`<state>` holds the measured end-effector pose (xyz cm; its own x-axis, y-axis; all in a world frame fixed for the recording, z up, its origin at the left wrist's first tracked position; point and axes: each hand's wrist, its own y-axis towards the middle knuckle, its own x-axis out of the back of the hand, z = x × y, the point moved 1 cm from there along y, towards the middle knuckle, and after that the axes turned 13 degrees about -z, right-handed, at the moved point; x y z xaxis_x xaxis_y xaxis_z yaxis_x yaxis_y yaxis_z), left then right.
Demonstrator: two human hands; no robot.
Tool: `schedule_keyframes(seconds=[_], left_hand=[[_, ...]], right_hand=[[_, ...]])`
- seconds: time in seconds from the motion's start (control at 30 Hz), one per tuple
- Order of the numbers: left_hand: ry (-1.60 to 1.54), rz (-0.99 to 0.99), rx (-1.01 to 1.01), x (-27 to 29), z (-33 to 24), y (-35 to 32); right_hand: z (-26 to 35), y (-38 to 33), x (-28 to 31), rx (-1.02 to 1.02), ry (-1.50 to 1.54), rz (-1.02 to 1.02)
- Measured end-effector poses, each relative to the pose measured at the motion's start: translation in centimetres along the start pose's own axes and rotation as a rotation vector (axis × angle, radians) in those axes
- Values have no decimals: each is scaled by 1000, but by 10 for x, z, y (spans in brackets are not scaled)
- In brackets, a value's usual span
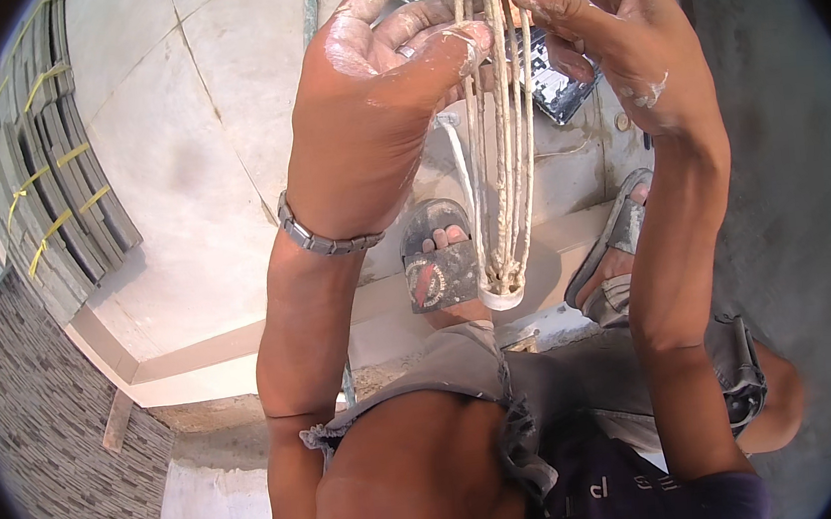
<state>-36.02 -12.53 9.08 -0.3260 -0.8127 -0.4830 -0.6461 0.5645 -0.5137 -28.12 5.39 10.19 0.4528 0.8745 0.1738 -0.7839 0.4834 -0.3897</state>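
A cream-coloured, whisk-like piece [506, 171] hangs upright before me. Its thin cords or rods run from a round cap at the top edge down to a small pale ring, where they bunch together. My left hand [369, 89] is closed on its upper part, thumb pressed against the rods. My right hand [629, 34] grips it by the cap, thumb on the cap's lower rim. Whitish residue smears the fingers of both hands. The top of the piece runs out of view, so its upper end is hidden.
Strapped stacks of grey slabs [62, 173] lie at the left, above a striped tiled surface [45, 415]. Behind my right hand sits a dark, white-spattered object [563, 75]. My sandalled feet [441, 267] stand on the pale floor beside a low step edge [214, 351].
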Motion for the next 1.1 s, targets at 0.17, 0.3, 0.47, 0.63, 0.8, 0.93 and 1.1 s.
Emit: schedule_keyframes(seconds=[0.17,0.3,0.47,0.63,0.8,0.93,1.1], left_hand=[[-261,85,-14,8,26,13],[-401,51,65,0,29,13],[-516,72,55,-1,40,20],[-518,125,8,4,37,15],[-241,139,-288,7,16,4],[-98,130,-417,0,-7,-5],[-196,-15,-424,6,-18,-11]], right_hand=[[-14,1,-4,-4,169,-78],[-23,3,-2,6,206,-97],[-29,4,-3,21,261,-86],[-26,3,-10,87,341,-26],[-20,2,-19,281,389,14],[-7,6,-24,348,407,44],[4,15,-40,226,499,205]])
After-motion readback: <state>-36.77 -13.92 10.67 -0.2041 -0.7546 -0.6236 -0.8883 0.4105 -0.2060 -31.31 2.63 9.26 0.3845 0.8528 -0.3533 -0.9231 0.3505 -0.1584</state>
